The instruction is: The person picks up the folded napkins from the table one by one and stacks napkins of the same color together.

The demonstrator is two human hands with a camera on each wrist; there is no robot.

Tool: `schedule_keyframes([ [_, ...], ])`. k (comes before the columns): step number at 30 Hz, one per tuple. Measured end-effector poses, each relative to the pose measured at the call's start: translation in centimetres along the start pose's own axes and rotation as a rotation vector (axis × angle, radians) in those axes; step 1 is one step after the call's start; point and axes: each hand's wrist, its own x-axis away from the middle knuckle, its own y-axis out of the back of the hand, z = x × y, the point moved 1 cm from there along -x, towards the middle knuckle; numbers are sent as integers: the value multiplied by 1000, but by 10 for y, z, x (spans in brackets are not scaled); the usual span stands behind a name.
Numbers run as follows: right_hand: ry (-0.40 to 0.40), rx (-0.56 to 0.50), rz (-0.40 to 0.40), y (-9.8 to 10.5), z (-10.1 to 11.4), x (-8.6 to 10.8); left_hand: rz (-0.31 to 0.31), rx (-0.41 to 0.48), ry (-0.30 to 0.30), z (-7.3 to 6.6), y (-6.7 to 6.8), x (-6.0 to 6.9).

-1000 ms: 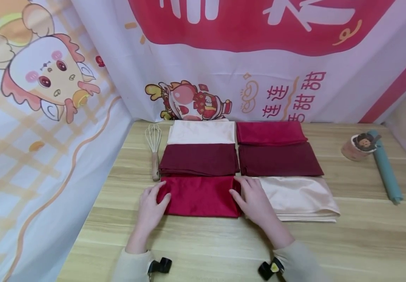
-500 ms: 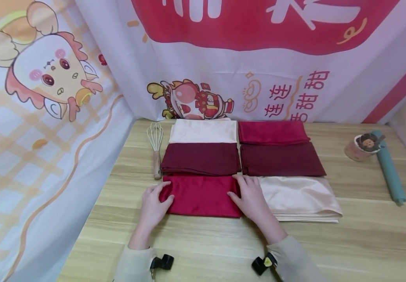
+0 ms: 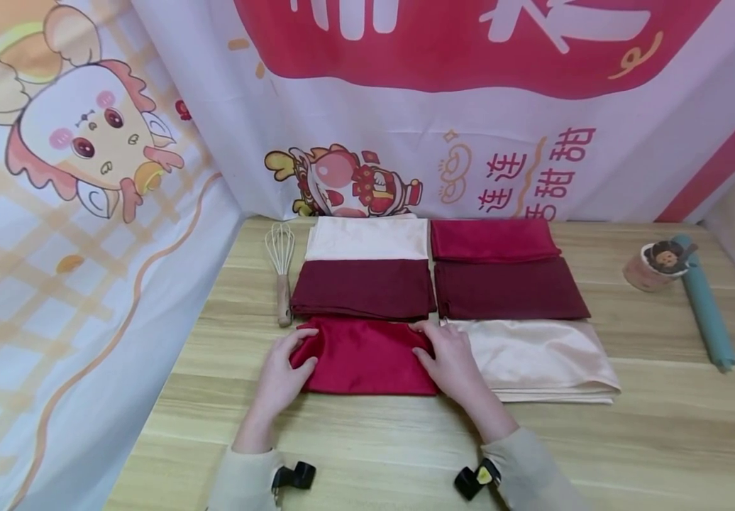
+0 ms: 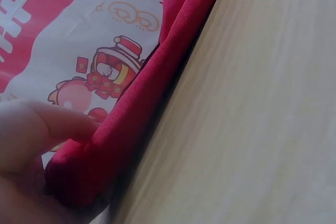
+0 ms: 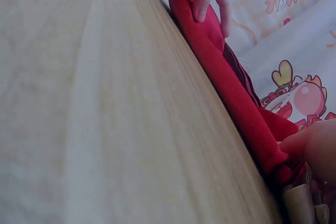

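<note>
A folded bright red satin cloth point(image 3: 367, 362) lies on the wooden table, nearest to the person in the head view. My left hand point(image 3: 283, 369) grips its left end, the thumb on the near side and the fingers toward the far corner. At the right end my right hand point(image 3: 455, 358) holds it the same way. Both ends are bunched and wrinkled between the fingers. Seen from the left wrist, the thumb presses into the thick red edge point(image 4: 142, 103). The right wrist view shows the cloth's near edge point(image 5: 226, 85) with a hand at each end. Some fingertips are hidden.
Dark maroon cloths point(image 3: 364, 287) and a white cloth point(image 3: 367, 238) lie folded behind. A cream cloth point(image 3: 540, 358) sits just right of my right hand. A whisk point(image 3: 282, 273) stands left; a cup point(image 3: 655, 266) and teal roll point(image 3: 706, 305) are far right.
Both hands have drawn slightly inward on the red cloth. Its ends have bunched up and its far edge has wrinkled, where it lay flat before. The other cloths stay put.
</note>
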Motion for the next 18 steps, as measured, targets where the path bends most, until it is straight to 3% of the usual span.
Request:
schedule_keyframes([
  [3,9,-8,-2,0,1,0,8,81,-47,2,0,-1],
  [5,10,-18,-2,1,1,0,27,149,-51,-5,3,0],
  [11,-27,-108,-2,7,2,-2,69,344,75,0,7,0],
  [18,-76,-312,19,18,4,-4,78,529,166,1,15,0],
])
